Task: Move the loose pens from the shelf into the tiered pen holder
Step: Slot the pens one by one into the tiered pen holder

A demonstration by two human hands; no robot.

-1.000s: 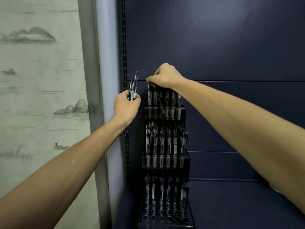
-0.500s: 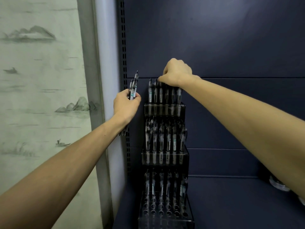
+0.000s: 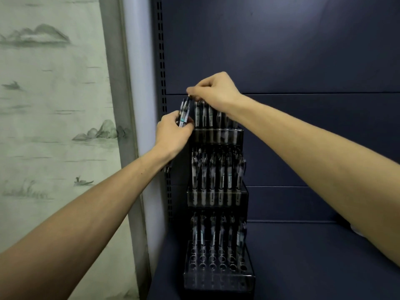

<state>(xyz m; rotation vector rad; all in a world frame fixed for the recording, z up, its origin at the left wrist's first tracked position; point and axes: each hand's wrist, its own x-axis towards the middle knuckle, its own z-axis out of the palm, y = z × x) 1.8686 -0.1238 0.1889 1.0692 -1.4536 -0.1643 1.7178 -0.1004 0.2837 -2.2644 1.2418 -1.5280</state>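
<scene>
Head view: pen handoff at the top tier, right hand taking from the left-hand bundle.

Left hand (image 3: 173,132) is wrapped around a small bundle of pens (image 3: 184,114), long axes near upright, tips tilted slightly right, just left of the tiered pen holder (image 3: 218,191). Right hand (image 3: 214,90) sits directly above the bundle, fingertips (image 3: 190,92) curled in a pinch on the top end of one pen; contact is blurred, so that's my read, not certain. Top tier (image 3: 217,135) lies just right of the grip, so the right hand is the nearer one: likely lift along the axis, shift right, drop into a free slot. Lower tiers look mostly filled; the front row of holes is open.
</scene>
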